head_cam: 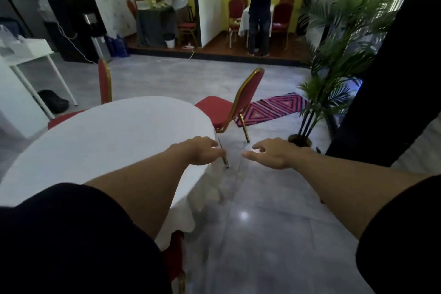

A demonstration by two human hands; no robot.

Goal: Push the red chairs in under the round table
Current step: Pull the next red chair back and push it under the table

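The round table (100, 141) under a white cloth fills the left middle of the view. A red chair with a gold frame (236, 102) stands at its far right edge, seat toward the table, back tilted away. A second red chair (104, 83) stands at the far left side, its seat partly under the cloth. Part of a third red chair (175, 260) shows beneath the cloth near me. My left hand (202, 153) reaches out over the table's right edge, fingers apart and empty. My right hand (269, 154) is stretched over the floor, open, short of the chair.
A potted palm (334, 67) stands right of the chair, with a pink patterned rug (272, 108) on the floor behind it. A dark curtain or pillar (393, 79) is at the right. A white desk (26, 55) is at the left. Two people work at tables on a raised platform at the back.
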